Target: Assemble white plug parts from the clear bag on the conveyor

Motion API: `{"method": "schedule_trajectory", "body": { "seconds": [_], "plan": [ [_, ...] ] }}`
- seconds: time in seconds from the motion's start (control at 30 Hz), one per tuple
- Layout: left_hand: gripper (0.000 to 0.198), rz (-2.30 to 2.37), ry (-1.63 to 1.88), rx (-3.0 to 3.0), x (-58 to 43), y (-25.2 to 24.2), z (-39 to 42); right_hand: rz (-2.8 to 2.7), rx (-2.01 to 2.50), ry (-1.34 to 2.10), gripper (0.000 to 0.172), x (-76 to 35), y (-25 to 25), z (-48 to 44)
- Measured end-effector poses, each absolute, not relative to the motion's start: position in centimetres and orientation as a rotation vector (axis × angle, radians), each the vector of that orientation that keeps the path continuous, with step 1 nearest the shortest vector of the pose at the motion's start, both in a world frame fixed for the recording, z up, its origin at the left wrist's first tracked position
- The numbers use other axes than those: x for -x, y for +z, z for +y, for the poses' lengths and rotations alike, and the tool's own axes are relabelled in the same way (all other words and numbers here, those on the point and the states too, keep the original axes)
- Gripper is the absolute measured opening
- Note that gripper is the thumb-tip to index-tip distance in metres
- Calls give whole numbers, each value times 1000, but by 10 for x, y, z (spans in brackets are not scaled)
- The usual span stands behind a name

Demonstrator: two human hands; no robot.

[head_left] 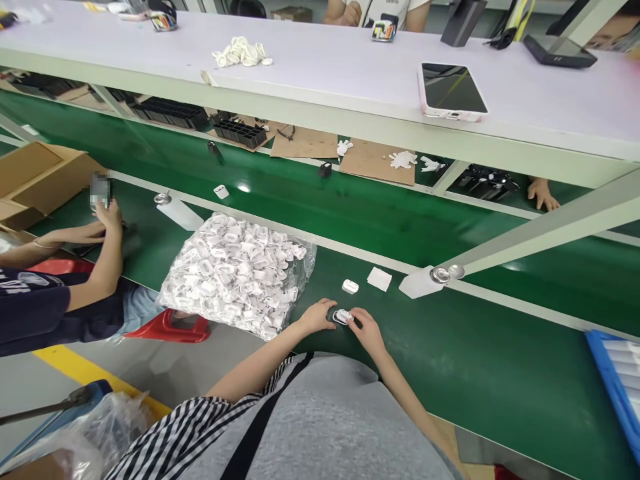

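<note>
the right hand (367, 330) pinches a small white part (343, 317) by its right end, thumb and fingertips together on it. the left hand (319, 316) curves its thumb and finger round the left end of the same part; whether it grips or only steadies it i cannot tell. the part, with a dark edge along its rim, is between the two hands, near the body-side edge of the green table (475, 353).

just beyond the hands a white case (351, 287) lies on the table, with a white pad (379, 279) to its right. farther right is a bottle (423, 281) with a metal top, beside a slanting post (540, 227). to the left of the left hand a clear bag (306, 257) spreads out, heaped with white pieces (235, 273); its near edge reaches past the table edge. a blue tray (613, 393) is at the far right.

on the shelf (320, 57) above are a phone (454, 90), its screen dark, and a white pile (243, 52). at the left a co-worker's hand (111, 215) holds up a blurred item (101, 191), near a carton (50, 177). a red stool (175, 328) is below the table edge.
</note>
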State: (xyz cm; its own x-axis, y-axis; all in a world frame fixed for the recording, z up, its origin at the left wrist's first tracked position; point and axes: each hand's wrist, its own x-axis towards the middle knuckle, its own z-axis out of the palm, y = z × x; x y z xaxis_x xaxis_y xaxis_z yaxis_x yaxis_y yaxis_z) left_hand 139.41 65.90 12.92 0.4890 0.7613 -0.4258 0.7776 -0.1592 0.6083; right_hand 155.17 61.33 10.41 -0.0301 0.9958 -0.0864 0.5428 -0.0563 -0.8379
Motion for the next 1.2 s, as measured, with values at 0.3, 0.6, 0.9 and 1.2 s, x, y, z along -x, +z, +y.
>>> {"method": "schedule_trajectory", "body": {
  "seconds": [0.3,0.6,0.9,1.2],
  "plan": [
    [24,1182,95,-2026,-1403,111,654,-1880,1666,773,22,-1547,87,607],
    [21,1219,34,-2168,-1404,105,648,-2039,1657,750,22,-1544,89,611],
    [18,1390,-9,-1997,-1407,113,645,-2150,1554,721,22,-1550,90,613],
    [19,1321,-7,-2105,-1407,115,644,-2014,1610,776,22,-1549,86,613]
  ]
}}
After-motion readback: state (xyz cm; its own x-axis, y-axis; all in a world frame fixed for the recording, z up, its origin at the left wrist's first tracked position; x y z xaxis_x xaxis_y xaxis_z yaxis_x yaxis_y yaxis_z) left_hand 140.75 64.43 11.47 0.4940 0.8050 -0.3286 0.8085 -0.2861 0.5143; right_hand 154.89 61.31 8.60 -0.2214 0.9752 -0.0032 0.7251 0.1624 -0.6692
